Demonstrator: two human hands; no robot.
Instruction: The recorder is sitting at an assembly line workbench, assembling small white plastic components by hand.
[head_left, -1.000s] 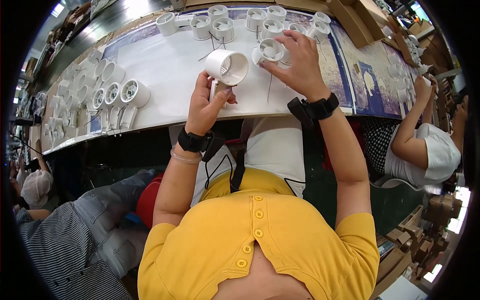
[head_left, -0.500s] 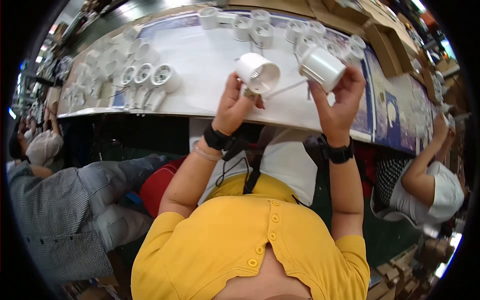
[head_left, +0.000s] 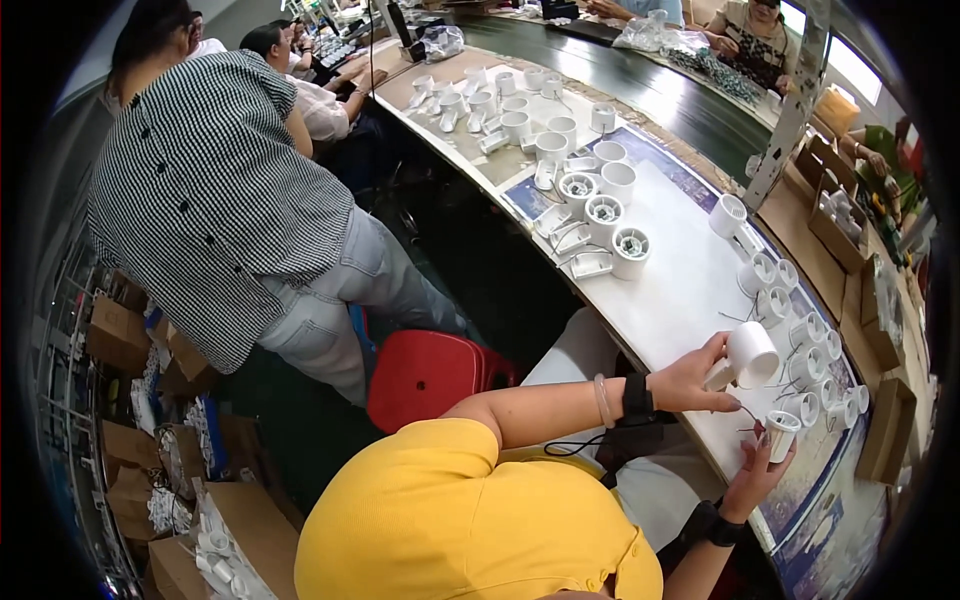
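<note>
My left hand (head_left: 692,382) is closed around the flat arm of a white cylindrical lamp housing (head_left: 753,354), just above the table edge. The housing's smooth side faces me. Close by, my right hand (head_left: 757,483) grips a second white cylindrical lamp part (head_left: 782,426) with a ringed top end, its fingers and thumb around the sides. A thin dark wire shows between the two hands; which part it belongs to I cannot tell. Farther up the white tabletop (head_left: 672,285), several similar housings with round open ends (head_left: 631,250) stand beside their flat arms.
More white housings (head_left: 800,362) with wires stand along the table's far right side, near open cardboard boxes (head_left: 888,430). A red stool (head_left: 425,382) is at my left. Beside it stands a person in a checked shirt (head_left: 215,190). Behind the table runs a green conveyor belt (head_left: 600,75).
The view has swung to the left, so the hands now appear at the lower right. Both held parts have turned; the left housing's open end no longer faces me.
</note>
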